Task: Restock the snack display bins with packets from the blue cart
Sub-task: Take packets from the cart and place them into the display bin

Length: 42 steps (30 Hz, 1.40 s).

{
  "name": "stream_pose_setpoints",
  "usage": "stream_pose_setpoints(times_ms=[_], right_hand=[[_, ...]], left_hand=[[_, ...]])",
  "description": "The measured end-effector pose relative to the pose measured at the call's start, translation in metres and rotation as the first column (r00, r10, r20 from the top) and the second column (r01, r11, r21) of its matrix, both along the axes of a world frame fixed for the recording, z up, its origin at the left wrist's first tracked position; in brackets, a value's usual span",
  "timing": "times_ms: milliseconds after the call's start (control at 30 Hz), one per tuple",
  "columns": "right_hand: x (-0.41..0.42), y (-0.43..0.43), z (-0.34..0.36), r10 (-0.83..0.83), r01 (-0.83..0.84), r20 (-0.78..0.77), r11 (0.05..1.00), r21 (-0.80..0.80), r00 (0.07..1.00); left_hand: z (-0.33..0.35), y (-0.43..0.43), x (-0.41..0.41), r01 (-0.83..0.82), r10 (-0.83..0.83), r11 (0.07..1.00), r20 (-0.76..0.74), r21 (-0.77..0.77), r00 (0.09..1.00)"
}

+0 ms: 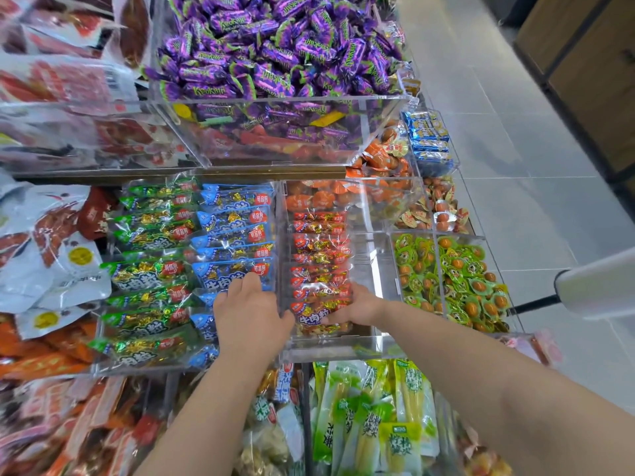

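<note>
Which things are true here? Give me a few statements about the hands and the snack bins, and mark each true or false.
1. The right hand grips red packets in a clear bin. True.
2. The tier above holds purple candies. True.
3. The blue packets lie right of the red packets. False: they lie left of them, between the red packets and the green packets.
4. The left hand holds up a green packet. False: it rests on the blue packets and lifts nothing.
5. The red packets fill their bin from side to side. False: bare space shows to the right of the stack.
</note>
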State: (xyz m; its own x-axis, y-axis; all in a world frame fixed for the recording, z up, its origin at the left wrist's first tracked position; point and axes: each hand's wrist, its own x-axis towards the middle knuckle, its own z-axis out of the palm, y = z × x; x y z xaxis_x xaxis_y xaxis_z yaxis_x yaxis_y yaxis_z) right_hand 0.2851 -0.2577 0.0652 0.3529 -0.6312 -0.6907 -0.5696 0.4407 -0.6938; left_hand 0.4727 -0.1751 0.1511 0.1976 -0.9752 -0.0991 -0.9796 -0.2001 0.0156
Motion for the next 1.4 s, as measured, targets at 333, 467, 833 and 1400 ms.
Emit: stream_pose_setpoints(times_ms=[333,467,833,1400], right_hand=[[-0.019,0.021,0.035,-0.077,0.094,-0.178,0.992,0.088,0.981],[-0.036,0.049,0.069,-0.195,0.159,-0.189,0.969,-0.188,0.963],[-0.125,0.174,0.103,-0.734,0.758,0.203,0.647,-0.08,0.648],[-0.348,0.527,-0.024,-0.975,0.942,-0.113,-0.217,0.256,-0.194]], left_hand=[[0.007,-0.001,-0.002,0.012,-0.013,0.999,0.012,0.053,1.0],[0.022,0.001,-0.001,0.017,-0.02,1.0,-0.144,-0.018,0.989],[0.025,0.057,-0.112,0.312,-0.269,0.95,-0.452,0.021,0.85],[-0.12,0.243,-0.364,0.43,0.011,0.478,-0.494,0.766,0.869]])
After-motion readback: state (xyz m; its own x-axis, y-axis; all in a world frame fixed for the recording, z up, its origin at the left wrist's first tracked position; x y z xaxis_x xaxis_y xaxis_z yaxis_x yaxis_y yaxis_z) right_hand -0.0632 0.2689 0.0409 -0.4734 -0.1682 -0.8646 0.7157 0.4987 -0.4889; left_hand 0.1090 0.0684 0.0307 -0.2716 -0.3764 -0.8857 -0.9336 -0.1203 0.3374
